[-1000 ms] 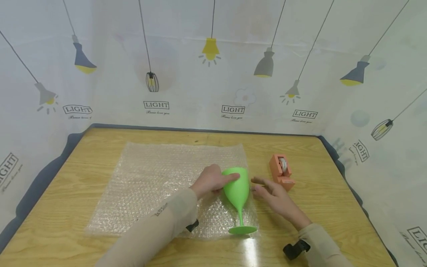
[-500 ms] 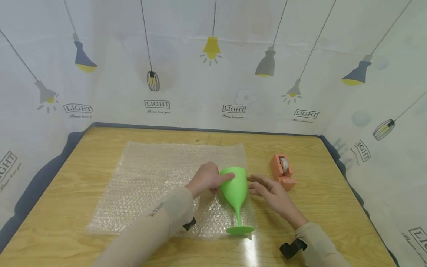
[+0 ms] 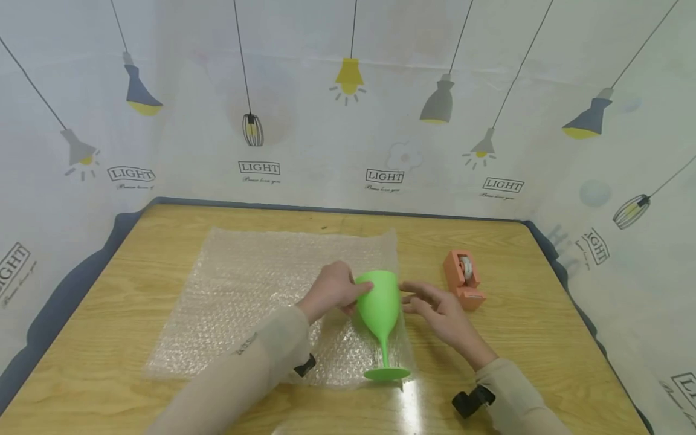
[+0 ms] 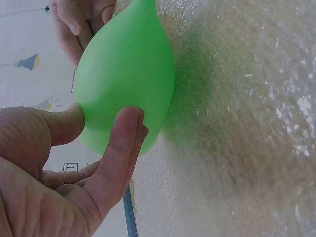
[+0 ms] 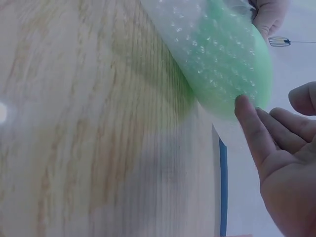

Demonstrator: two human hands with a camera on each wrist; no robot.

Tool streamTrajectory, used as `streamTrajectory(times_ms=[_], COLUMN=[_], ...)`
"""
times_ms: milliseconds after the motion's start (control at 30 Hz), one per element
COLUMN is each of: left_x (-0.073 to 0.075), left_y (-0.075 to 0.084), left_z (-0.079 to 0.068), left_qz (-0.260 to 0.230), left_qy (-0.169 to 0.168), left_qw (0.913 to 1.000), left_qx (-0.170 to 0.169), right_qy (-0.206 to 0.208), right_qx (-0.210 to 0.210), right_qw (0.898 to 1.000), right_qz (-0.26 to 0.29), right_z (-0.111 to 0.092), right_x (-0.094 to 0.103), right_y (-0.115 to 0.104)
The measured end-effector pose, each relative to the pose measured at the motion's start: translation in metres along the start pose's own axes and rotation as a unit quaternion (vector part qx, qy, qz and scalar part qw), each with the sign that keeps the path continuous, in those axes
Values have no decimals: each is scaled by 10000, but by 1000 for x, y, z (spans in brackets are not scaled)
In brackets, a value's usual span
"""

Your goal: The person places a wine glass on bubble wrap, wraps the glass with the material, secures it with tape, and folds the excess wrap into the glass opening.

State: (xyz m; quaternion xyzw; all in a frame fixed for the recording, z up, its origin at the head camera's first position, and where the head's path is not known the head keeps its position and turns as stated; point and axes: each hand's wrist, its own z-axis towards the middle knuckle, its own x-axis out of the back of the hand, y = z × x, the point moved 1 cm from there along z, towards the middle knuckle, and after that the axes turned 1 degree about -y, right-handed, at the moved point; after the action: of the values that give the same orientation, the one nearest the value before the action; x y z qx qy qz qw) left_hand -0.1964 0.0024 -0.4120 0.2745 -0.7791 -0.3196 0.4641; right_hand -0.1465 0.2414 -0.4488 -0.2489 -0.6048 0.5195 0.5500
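Note:
A bright green goblet (image 3: 379,305) lies on its side over the right part of a sheet of bubble wrap (image 3: 244,290), its foot toward the person. My left hand (image 3: 333,291) holds the bowl near the rim, thumb on one side and fingers on the other, as the left wrist view shows. At the bowl's right side is my right hand (image 3: 443,314), fingers extended. In the right wrist view, the wrap's edge (image 5: 197,44) rises against the bowl, and the index fingertip (image 5: 243,101) is right at it.
An orange tape dispenser (image 3: 463,281) with a roll of tape stands to the right of the wrap on the wooden table (image 3: 522,302). Behind the table hangs a white cloth (image 3: 304,90) printed with lamps.
The goblet has shifted a little left in my left hand's hold. My right hand has followed left, fingertips now at the wrap beside the bowl, where its right edge has come up.

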Motion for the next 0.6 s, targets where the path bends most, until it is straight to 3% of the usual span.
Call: streamTrajectory(times_ms=[233,400,600], left_x=[4,4,5], left_y=[-5,-8,-11], left_z=[-1,-1,-2], left_qz=[-157,-150,-158], left_qy=[69,159,302], left_qw=[9998,9997,9993], left_qx=[-49,-97,-173], right_qy=[91,35,67], right_qx=[221,117,250], right_qw=[9991,9992,9958], right_qz=[-348,-391,-880], right_z=[5,8,11], right_x=[-5,-7,-11], right_y=[-3,-2,-3])
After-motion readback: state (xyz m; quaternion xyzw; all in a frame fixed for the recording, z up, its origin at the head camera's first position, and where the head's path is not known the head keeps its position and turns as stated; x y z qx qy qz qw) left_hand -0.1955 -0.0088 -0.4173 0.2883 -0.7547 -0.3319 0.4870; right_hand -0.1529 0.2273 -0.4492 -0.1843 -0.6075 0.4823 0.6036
